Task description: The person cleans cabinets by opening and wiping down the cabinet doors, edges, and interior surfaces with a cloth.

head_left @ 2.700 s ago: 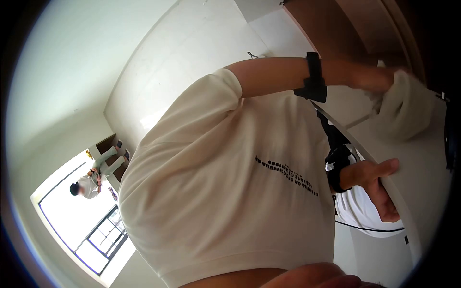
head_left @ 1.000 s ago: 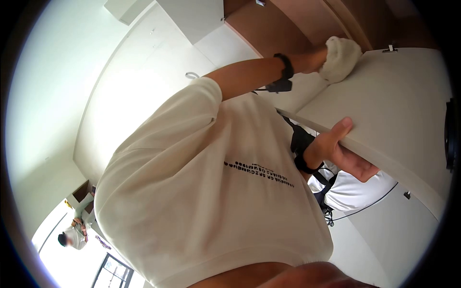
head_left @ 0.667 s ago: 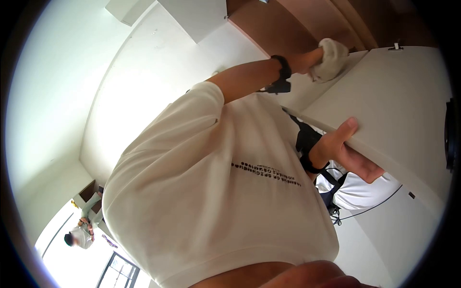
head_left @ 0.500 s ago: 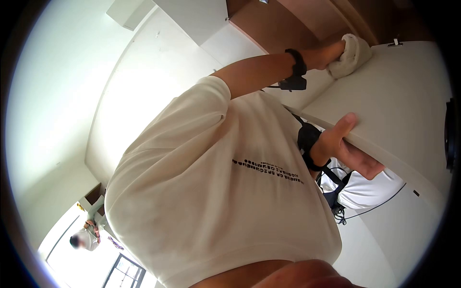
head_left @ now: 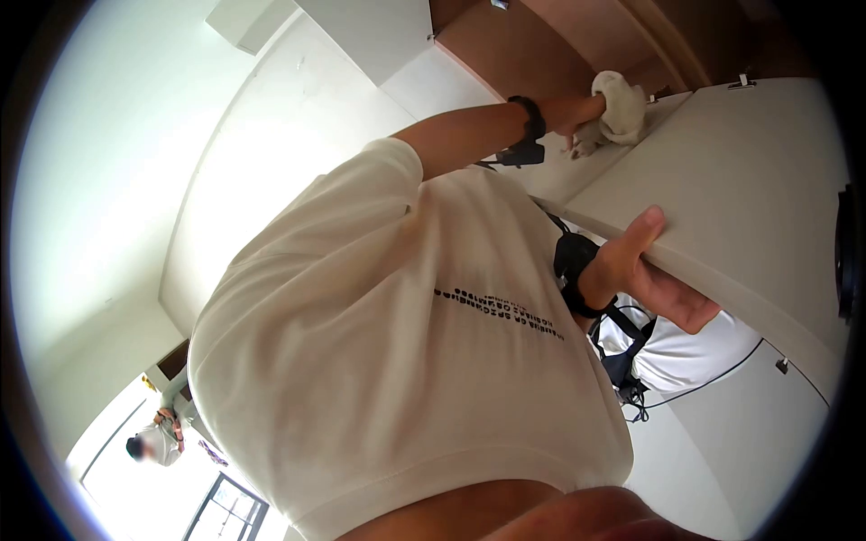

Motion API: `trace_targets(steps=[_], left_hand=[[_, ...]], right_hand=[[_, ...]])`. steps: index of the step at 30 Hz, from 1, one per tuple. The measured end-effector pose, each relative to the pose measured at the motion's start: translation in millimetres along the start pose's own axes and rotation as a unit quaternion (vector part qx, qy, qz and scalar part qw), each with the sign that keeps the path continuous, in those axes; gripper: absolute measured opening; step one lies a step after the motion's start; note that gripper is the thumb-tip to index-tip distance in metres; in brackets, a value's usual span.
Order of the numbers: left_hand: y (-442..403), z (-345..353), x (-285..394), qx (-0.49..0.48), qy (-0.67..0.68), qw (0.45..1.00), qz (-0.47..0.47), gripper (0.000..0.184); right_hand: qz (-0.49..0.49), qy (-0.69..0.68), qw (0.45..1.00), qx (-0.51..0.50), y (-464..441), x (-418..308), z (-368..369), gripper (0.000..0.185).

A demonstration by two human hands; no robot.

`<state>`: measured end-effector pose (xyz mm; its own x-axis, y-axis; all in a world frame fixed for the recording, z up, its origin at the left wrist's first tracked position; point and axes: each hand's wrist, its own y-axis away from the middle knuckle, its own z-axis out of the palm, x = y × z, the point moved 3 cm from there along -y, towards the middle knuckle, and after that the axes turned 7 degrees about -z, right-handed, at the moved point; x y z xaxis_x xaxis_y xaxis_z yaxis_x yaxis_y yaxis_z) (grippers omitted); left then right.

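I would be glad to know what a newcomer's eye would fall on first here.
Most likely the wearer's off-white T-shirt, filling the middle, with dark lettering across it. Next, at upper right, the left hand holds a bunched whitish cloth, while below it the right hand grips a pale panel by its edge. At lower left, another person appears small and tipped over.

White cloth [head_left: 622,110] bunched in left hand [head_left: 583,111], held by seam at upper-left edge of white panel [head_left: 749,171]; contact with surface can't be made out. Lower edge of panel gripped by right hand [head_left: 645,275], thumb laid on face. Metal hinge [head_left: 741,82] fixed at top edge. Brown cabinet interior [head_left: 514,54] exposed above left forearm. Far off, person [head_left: 162,442] seen near window [head_left: 230,509].
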<state>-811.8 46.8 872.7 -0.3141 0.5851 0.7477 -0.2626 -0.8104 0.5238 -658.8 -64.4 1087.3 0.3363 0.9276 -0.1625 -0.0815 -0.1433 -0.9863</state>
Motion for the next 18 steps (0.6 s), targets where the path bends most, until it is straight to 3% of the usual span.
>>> trace_targets(steps=[4, 5, 8, 10, 13, 15, 17, 18], left_hand=[[-12.6, -2.1, -4.3, 0.017, -0.002, 0.998, 0.057, 0.072], [-3.3, 5.6, 9.4, 0.024, 0.016, 0.998, 0.054, 0.070], [-4.0, 32.9, 68.5, -0.070, 0.057, 0.984, 0.152, 0.067], [10.3, 62.4, 116.0, -0.035, 0.057, 0.979, 0.191, 0.066], [68.8, 105.2, 176.4, -0.081, 0.054, 0.958, 0.268, 0.067], [95.8, 125.6, 203.3, -0.102, 0.038, 0.937, 0.331, 0.067], [119.3, 137.9, 226.9, -0.130, 0.024, 0.914, 0.384, 0.067], [128.8, 137.2, 228.9, -0.139, 0.024, 0.910, 0.390, 0.067]], right_hand=[[-0.011, -0.004, 1.000, 0.001, -5.4, -7.2, -0.4, 0.099], [-0.008, -0.001, 1.000, 0.002, -7.3, -8.0, -1.7, 0.099], [0.009, -0.002, 1.000, 0.003, -15.2, -9.2, -6.0, 0.099], [0.029, -0.004, 1.000, 0.006, -20.1, -7.5, -13.7, 0.099], [0.029, 0.016, 0.999, 0.025, -23.5, -2.7, -19.5, 0.097], [-0.002, 0.138, 0.985, -0.102, -41.5, -16.6, -25.8, 0.094], [-0.010, 0.151, 0.982, -0.111, -50.4, -19.0, -17.5, 0.092], [-0.007, 0.097, 0.993, -0.070, -50.4, -15.1, -7.3, 0.092]])
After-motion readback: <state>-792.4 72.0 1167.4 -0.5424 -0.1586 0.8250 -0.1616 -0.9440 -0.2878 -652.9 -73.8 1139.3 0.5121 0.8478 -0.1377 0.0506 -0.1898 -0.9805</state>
